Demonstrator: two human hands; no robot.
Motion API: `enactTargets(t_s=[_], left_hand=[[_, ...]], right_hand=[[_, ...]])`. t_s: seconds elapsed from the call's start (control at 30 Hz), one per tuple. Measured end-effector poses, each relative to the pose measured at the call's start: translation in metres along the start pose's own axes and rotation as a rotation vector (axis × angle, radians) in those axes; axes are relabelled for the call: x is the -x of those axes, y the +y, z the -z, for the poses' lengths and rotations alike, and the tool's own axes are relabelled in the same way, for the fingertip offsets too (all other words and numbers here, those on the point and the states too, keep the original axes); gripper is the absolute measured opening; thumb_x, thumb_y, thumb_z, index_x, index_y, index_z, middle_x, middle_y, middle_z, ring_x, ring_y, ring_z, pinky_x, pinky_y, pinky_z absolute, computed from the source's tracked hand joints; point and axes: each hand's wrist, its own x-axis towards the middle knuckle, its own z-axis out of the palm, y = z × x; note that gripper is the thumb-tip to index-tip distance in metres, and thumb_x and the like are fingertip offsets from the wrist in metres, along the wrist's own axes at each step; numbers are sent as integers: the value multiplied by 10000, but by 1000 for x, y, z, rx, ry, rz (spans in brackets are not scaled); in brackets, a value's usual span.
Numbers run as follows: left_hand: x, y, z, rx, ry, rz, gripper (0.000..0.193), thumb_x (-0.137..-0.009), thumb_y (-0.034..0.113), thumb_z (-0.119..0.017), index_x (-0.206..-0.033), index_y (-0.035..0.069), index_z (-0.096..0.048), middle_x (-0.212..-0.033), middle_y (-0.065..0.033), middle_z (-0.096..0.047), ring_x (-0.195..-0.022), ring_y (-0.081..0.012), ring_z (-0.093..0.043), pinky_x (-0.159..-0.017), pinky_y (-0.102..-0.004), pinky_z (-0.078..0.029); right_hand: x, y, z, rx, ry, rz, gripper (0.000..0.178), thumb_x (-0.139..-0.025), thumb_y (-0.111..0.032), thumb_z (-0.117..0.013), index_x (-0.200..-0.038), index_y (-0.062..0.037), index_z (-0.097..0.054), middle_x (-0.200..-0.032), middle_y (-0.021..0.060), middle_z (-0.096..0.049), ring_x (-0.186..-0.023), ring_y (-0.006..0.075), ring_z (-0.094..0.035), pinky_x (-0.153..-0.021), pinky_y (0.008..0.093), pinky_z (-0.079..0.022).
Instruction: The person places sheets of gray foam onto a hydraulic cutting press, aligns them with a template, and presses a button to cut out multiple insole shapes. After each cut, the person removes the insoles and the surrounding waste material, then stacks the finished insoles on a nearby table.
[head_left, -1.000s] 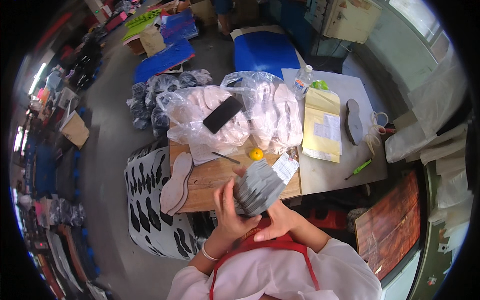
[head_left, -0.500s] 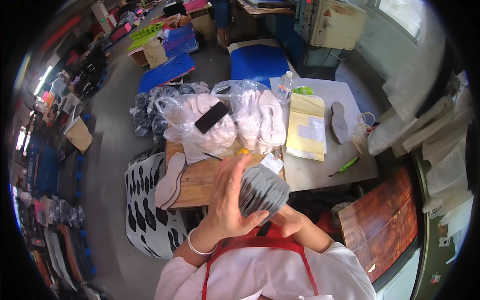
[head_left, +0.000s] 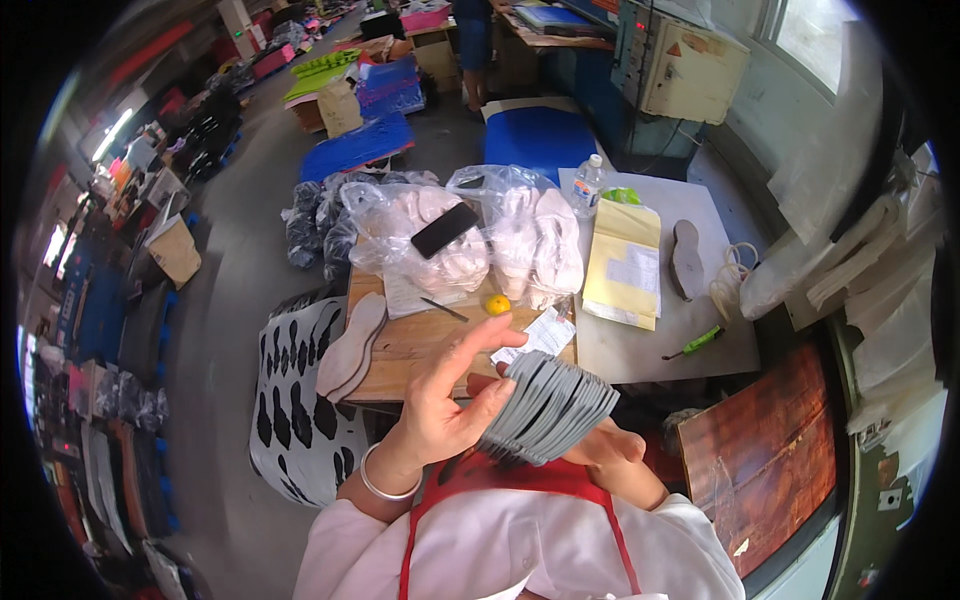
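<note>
A thick stack of thin grey sheets, which look like insoles seen edge-on, is held in front of my red apron. My right hand grips the stack from its right side and underneath; part of that hand is hidden behind the sheets. On the other side my left hand, with a white bangle at the wrist, has its fingers stretched out. Its thumb lies at the stack's left edge. The sheets are slightly fanned, with dark gaps between them. Beyond the hands, a paper slip and a small yellow round object lie on the wooden table.
Clear bags of pale insoles stand at the table's back, a black phone on one. Pale insoles lie at the left edge. Rightward are a yellow envelope, a bottle, a grey insole and a green-handled tool.
The stack has moved slightly right, and its sheets now show more fanned apart. My left hand has tilted, its fingers leaning toward the right. The view has shifted a little.
</note>
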Motion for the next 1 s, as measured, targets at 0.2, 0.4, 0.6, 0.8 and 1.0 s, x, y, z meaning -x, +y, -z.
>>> enactTargets(t_s=[0.2, 0.4, 0.6, 0.8, 1.0], left_hand=[[13, 7, 9, -70, 12, -35, 499, -840, 27, -606, -1306, -51, -449, -1151, -185, -605, -1062, -238, -575, -863, -339, -474], [16, 3, 25, -234, 33, -289, 338, -738, -52, -610, -1064, 39, -621, -1169, -183, -590, -1010, -313, -581, -843, -368, -476], [17, 3, 31, -350, 45, -341, 228, -720, -4, -596, -938, 50, -635, -1155, -199, -591, -995, -349, -578, -839, -403, -480], [16, -1, 34, -388, 65, -371, 158, -728, 80, -610, -883, 49, -607, -1104, -225, -608, -976, -379, -585, -850, -451, -489], [16, -3, 30, -338, 59, -351, 254, -658, 64, -662, -894, 48, -567, -1119, -238, -602, -1019, -408, -585, -870, -466, -483]], right_hand=[[9, 14, 11, -96, -79, -57, 1366, -447, -740, -770, -1451, -10, -201, -1493, 172, -259, -1377, 347, -275, -1120, 501, -249], [8, 22, 15, -159, -130, -100, 1367, -451, -740, -764, -1455, -10, -192, -1496, 173, -250, -1379, 339, -271, -1124, 494, -239], [6, 27, 19, -206, -165, -137, 1368, -456, -741, -757, -1459, -10, -183, -1500, 174, -242, -1382, 331, -267, -1127, 486, -229], [7, 29, 23, -242, -179, -157, 1369, -460, -741, -751, -1463, -10, -174, -1504, 175, -234, -1385, 323, -262, -1130, 479, -219], [10, 30, 27, -270, -193, -155, 1370, -464, -741, -744, -1467, -10, -165, -1508, 175, -226, -1387, 314, -258, -1134, 472, -210]])
